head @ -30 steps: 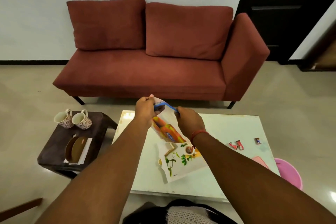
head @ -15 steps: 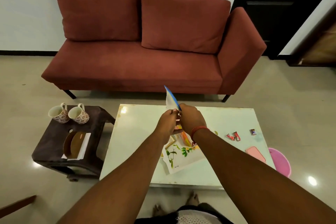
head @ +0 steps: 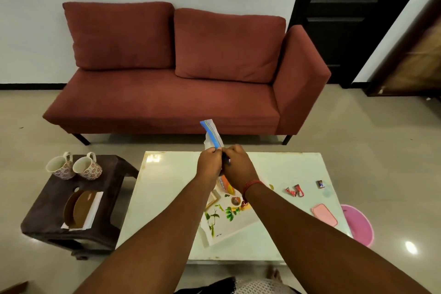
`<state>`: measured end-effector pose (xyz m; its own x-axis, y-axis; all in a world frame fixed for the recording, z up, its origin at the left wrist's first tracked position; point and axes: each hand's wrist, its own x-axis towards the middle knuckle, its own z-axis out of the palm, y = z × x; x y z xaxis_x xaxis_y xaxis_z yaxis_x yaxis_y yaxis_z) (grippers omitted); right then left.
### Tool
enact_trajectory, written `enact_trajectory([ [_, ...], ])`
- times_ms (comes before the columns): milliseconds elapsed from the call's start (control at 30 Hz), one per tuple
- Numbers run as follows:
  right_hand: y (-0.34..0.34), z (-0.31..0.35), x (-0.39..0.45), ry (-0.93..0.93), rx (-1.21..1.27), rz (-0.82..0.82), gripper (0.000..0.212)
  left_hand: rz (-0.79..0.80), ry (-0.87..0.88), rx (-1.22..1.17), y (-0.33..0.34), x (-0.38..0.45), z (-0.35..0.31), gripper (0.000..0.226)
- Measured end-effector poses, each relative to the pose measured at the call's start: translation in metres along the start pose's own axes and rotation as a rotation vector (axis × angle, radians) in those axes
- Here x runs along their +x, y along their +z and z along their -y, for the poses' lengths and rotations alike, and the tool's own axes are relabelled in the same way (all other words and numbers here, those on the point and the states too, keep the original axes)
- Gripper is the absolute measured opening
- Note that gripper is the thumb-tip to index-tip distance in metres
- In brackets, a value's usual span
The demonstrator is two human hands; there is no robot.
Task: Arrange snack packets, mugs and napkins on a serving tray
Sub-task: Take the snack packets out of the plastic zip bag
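My left hand (head: 210,163) and my right hand (head: 238,167) meet above the white coffee table (head: 167,193), both pinching a snack packet (head: 212,136). Its blue-and-white end sticks up above my fingers; its orange lower part hangs behind my right wrist. Under my forearms lies the white serving tray (head: 229,222) with a leaf and flower print, largely hidden by my arms. Two floral mugs (head: 74,168) stand on the dark side stool (head: 47,210) to the left. White napkins (head: 93,210) lie there under a brown holder.
Small red and blue sweet wrappers (head: 294,191) and a pink phone (head: 324,214) lie on the table's right side. A pink tub (head: 360,224) stands on the floor beyond the right edge. A red sofa (head: 181,83) faces the table.
My hands came together from a spread grip on the packet. The packet turned, so its blue end now points up between my fingers. The camera view shifted slightly.
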<state>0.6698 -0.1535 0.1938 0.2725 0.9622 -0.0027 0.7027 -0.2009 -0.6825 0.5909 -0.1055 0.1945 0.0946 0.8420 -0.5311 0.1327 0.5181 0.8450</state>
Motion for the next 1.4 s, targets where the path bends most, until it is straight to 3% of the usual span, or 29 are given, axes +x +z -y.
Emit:
enact_trajectory([
  [333,-0.053,-0.061,0.023,-0.093,-0.059,0.004,0.027,-0.047,-0.026,-0.131,0.078,-0.002,-0.004,0.024],
  [533,-0.066,-0.077,0.036,-0.057,0.066,0.081,0.019,-0.080,0.058,-0.019,0.089,-0.009,-0.001,0.027],
  [733,-0.067,-0.072,0.038,-0.007,0.215,0.060,0.025,-0.182,0.141,0.092,0.088,-0.002,-0.005,0.018],
  [933,-0.067,-0.071,0.044,0.046,0.248,0.020,0.025,-0.148,0.210,0.199,0.079,0.008,-0.005,0.022],
  [1067,-0.070,-0.081,0.047,0.126,0.214,-0.040,0.023,-0.185,0.286,0.368,0.063,0.016,-0.009,0.028],
  [1233,-0.079,-0.096,0.050,0.268,0.128,-0.165,0.026,-0.300,0.322,0.503,0.023,0.030,-0.014,0.017],
  [1400,-0.087,-0.106,0.050,0.450,0.084,-0.296,0.019,-0.293,0.296,0.500,-0.002,0.040,-0.014,0.010],
])
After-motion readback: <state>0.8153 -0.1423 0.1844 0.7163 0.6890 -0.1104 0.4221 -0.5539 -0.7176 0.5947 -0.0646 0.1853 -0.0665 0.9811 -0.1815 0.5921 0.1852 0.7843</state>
